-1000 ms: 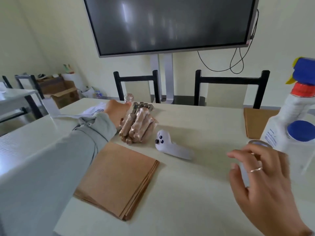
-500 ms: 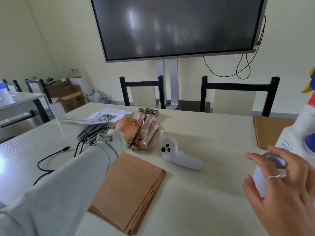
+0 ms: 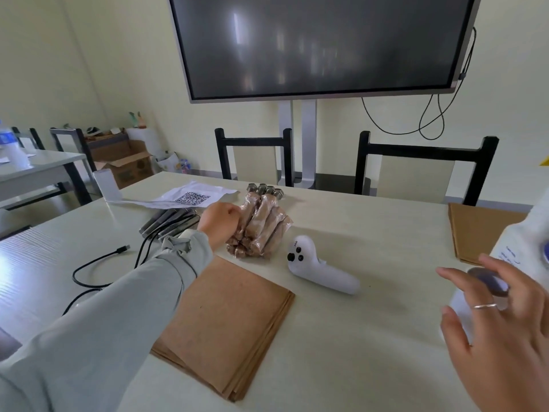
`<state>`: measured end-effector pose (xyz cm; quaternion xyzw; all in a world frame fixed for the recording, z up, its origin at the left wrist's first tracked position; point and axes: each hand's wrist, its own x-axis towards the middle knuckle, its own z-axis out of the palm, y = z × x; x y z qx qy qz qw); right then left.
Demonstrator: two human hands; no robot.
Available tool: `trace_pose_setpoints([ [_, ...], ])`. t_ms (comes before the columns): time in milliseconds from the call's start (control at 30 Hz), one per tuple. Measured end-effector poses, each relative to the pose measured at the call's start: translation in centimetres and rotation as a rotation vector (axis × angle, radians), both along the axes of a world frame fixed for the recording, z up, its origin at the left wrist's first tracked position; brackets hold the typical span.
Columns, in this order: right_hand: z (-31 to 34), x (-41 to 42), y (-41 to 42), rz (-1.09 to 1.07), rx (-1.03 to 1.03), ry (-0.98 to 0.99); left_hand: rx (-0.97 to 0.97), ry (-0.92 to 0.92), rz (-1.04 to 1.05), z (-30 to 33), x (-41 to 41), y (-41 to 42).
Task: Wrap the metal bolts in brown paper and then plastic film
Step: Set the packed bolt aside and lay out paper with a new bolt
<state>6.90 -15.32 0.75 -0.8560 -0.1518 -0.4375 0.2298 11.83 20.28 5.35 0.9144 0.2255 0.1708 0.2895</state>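
Several bolts wrapped in brown paper and film lie in a pile (image 3: 261,230) at the middle of the table. Bare metal bolts (image 3: 266,188) stand just behind it. My left hand (image 3: 218,223) is at the pile's left side, fingers curled round the leftmost wrapped bolt. A stack of brown paper sheets (image 3: 225,319) lies in front of the pile. At the right, my right hand (image 3: 505,322) spreads its fingers over a white film roll (image 3: 487,282) with a dark end. Whether it touches the roll is unclear.
A white controller (image 3: 320,269) lies right of the pile. A second brown stack (image 3: 481,230) and a white bottle (image 3: 528,242) sit at the right edge. Black cables (image 3: 98,269), grey rods (image 3: 169,223) and a QR-code sheet (image 3: 190,197) are at the left. Two chairs stand behind the table.
My left hand lowered a wrapped bolt onto the pile's left side. The view shifted, showing the cables. My right hand stayed spread over the roll.
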Motion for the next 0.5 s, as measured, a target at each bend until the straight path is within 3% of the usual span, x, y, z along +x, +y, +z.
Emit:
trace_pose_setpoints([
  [133, 0.1, 0.2, -0.3, 0.032, 0.011, 0.011, 0.097, -0.186, 0.044, 0.5, -2.1, -2.3],
  [233, 0.0, 0.1, -0.5, 0.115, 0.037, 0.067, 0.085, -0.360, -0.235, 1.0, -4.0, -7.6],
  [300, 0.0, -0.2, -0.6, 0.231, 0.081, 0.125, 0.053, -0.296, -0.533, 0.4, -5.8, -11.7],
  [367, 0.6, -0.7, -0.6, 0.371, 0.227, 0.232, -0.010, -0.120, -0.744, -0.4, -7.4, -15.1],
  [433, 1.0, -1.2, -0.5, 0.551, 0.493, 0.407, -0.108, 0.049, -0.846, -1.3, -8.0, -17.5],
  [500, 1.3, -1.6, -0.7, 0.714, 0.732, 0.574, -0.247, 0.105, -0.915, -1.9, -8.1, -19.3],
])
